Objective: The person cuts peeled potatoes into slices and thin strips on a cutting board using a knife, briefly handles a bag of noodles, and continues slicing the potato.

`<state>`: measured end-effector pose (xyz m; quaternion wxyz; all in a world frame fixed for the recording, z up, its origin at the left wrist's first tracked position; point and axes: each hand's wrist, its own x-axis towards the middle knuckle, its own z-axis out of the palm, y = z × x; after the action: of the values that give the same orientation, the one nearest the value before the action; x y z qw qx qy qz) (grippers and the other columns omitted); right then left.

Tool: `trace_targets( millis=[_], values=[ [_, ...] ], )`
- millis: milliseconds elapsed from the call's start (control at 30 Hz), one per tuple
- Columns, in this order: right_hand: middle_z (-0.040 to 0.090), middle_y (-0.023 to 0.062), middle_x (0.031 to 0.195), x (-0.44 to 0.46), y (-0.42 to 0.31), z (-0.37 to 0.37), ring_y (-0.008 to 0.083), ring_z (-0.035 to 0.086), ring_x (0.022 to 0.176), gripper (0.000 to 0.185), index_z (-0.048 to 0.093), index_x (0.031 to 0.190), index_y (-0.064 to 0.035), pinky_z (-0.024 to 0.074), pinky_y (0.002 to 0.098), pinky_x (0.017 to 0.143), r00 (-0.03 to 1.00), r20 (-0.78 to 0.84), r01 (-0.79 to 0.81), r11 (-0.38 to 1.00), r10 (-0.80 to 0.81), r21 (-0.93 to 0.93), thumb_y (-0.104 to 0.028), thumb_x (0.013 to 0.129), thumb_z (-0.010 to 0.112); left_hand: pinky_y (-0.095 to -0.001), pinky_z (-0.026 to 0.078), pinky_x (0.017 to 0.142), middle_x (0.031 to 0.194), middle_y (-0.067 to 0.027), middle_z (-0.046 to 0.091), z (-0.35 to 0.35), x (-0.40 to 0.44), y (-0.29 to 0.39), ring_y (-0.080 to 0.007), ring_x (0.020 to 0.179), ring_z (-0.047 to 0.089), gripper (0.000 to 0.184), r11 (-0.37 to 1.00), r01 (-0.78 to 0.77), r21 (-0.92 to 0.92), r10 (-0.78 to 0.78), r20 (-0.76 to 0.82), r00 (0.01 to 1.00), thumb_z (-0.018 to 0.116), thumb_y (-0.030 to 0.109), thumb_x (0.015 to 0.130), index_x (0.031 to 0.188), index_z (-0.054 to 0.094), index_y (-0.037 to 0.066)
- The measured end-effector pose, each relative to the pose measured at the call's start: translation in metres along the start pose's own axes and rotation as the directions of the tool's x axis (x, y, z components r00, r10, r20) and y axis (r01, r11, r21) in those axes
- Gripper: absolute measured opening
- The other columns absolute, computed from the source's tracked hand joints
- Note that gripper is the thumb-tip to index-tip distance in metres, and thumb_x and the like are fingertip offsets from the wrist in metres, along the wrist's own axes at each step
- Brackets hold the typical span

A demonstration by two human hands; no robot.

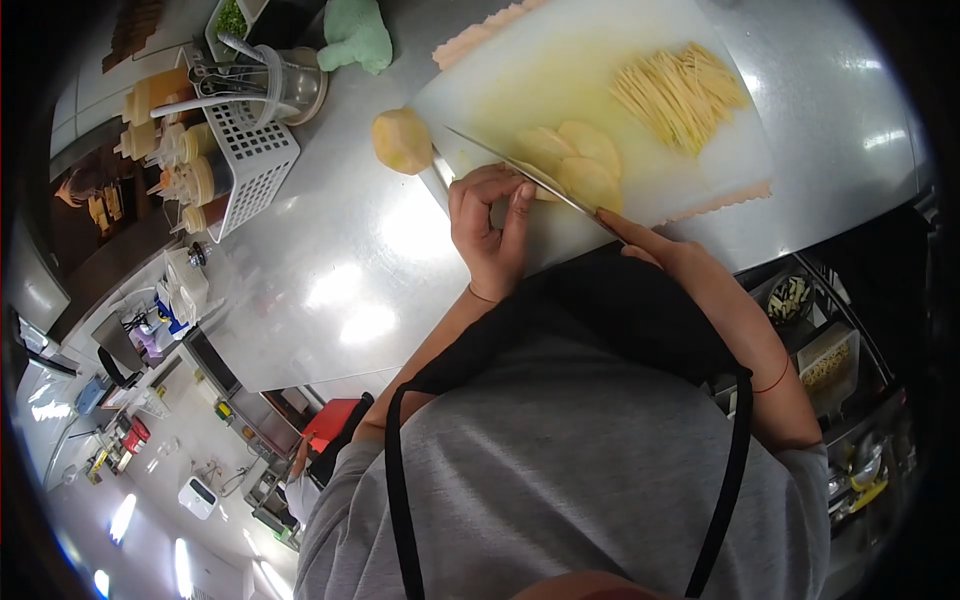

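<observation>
My right hand (655, 245) grips a kitchen knife (530, 176) at its handle, which is mostly hidden by the fingers. The blade points to the upper left, across the near edge of a white cutting board (500, 90). Beside the blade, my left hand (487, 225) has its fingers curled and thumb drawn in; whatever is under the fingertips is hidden. Pale yellow slices, possibly potato (590, 160), overlap on the board just beyond the blade. A pile of thin yellow strips (685, 95) lies farther right on it. One peeled, rounded potato-like vegetable (402, 141) sits at the board's left edge.
The board stands on a steel counter (300, 250), with a pinkish cloth (720, 200) showing under it. At left are a white perforated basket (258, 165) of sauce bottles, a tool container (290, 85) and a green cloth (355, 38). Food containers (825, 370) sit below right.
</observation>
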<state>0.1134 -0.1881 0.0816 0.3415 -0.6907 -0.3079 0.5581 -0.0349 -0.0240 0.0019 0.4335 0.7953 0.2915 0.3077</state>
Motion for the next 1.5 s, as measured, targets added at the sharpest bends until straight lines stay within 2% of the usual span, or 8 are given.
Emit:
trace_targets(
  millis=[133,433,567,833,967,1233,1333,1500],
  values=[
    [0.059,0.0245,0.116,-0.009,0.001,0.000,0.0409,0.053,0.110,0.040,0.045,0.137,-0.0096,0.0435,0.0399,0.092,1.000,-0.008,0.001,0.992,0.000,0.126,-0.022,0.098,0.045,-0.0317,0.043,0.089,0.099,-0.0077,0.051,0.001,0.001,0.002,-0.0191,0.095,0.054,0.013,1.000,0.007,-0.014,-0.007,-0.017,1.000,0.068,0.000,0.083,0.089,0.057,0.004],
    [0.061,0.0234,0.110,-0.040,0.006,0.000,0.0419,0.058,0.098,0.043,0.044,0.138,-0.0103,0.0472,0.0399,0.082,0.999,-0.028,0.030,0.994,-0.027,0.107,-0.010,0.095,0.047,-0.0326,0.043,0.079,0.090,-0.0089,0.058,-0.001,-0.001,-0.001,-0.0239,0.089,0.054,0.016,0.998,-0.041,0.053,0.044,-0.053,0.998,0.070,-0.001,0.078,0.084,0.056,0.004],
    [0.062,0.0235,0.105,-0.043,0.008,0.000,0.0420,0.059,0.092,0.045,0.044,0.138,-0.0115,0.0475,0.0405,0.078,0.997,-0.043,0.066,0.990,-0.061,0.124,-0.009,0.094,0.048,-0.0277,0.037,0.091,0.101,-0.0068,0.048,-0.006,-0.001,-0.003,-0.0174,0.096,0.048,0.014,0.996,-0.062,0.056,0.059,0.055,0.997,0.063,-0.005,0.084,0.092,0.055,0.002],
    [0.062,0.0250,0.086,-0.045,-0.001,-0.004,0.0401,0.062,0.079,0.045,0.043,0.139,-0.0155,0.0460,0.0429,0.069,0.999,-0.040,-0.004,0.999,0.002,-0.035,-0.012,0.095,0.047,-0.0276,0.037,0.090,0.101,-0.0070,0.048,-0.006,-0.003,-0.005,-0.0177,0.096,0.048,0.014,0.996,-0.061,0.058,0.058,0.046,0.997,0.063,-0.004,0.084,0.094,0.054,0.002],
    [0.063,0.0251,0.086,-0.046,-0.008,-0.002,0.0406,0.062,0.080,0.046,0.042,0.140,-0.0172,0.0461,0.0436,0.069,0.996,-0.005,-0.092,0.973,0.093,-0.211,-0.014,0.095,0.048,-0.0276,0.038,0.090,0.100,-0.0070,0.048,-0.005,-0.003,-0.005,-0.0172,0.096,0.048,0.013,0.997,-0.055,0.054,0.053,0.042,0.998,0.063,-0.004,0.085,0.093,0.054,0.002],
    [0.061,0.0259,0.080,-0.034,0.009,0.002,0.0442,0.060,0.081,0.042,0.046,0.136,-0.0146,0.0465,0.0448,0.068,0.990,-0.101,0.098,0.995,-0.099,-0.014,-0.019,0.095,0.050,-0.0320,0.044,0.079,0.092,-0.0090,0.059,-0.001,0.000,-0.002,-0.0232,0.090,0.056,0.015,0.999,-0.031,0.042,0.033,-0.047,0.998,0.071,0.001,0.079,0.083,0.057,0.005],
    [0.061,0.0260,0.083,-0.033,-0.002,-0.010,0.0451,0.058,0.083,0.040,0.047,0.136,-0.0136,0.0465,0.0452,0.069,0.998,0.032,-0.048,0.998,0.049,-0.031,-0.019,0.096,0.049,-0.0317,0.044,0.079,0.091,-0.0083,0.059,0.000,0.000,-0.002,-0.0232,0.090,0.057,0.015,0.999,-0.030,0.031,0.031,-0.047,0.998,0.071,0.002,0.079,0.083,0.057,0.005],
    [0.062,0.0258,0.098,-0.027,0.008,-0.005,0.0437,0.058,0.094,0.040,0.047,0.136,-0.0125,0.0477,0.0435,0.077,0.998,0.021,-0.061,0.998,0.062,-0.031,-0.019,0.096,0.048,-0.0317,0.044,0.080,0.090,-0.0082,0.060,0.000,0.003,0.002,-0.0236,0.091,0.057,0.014,0.998,-0.046,0.049,0.047,-0.026,0.999,0.071,0.002,0.080,0.085,0.059,0.005]
  ],
)
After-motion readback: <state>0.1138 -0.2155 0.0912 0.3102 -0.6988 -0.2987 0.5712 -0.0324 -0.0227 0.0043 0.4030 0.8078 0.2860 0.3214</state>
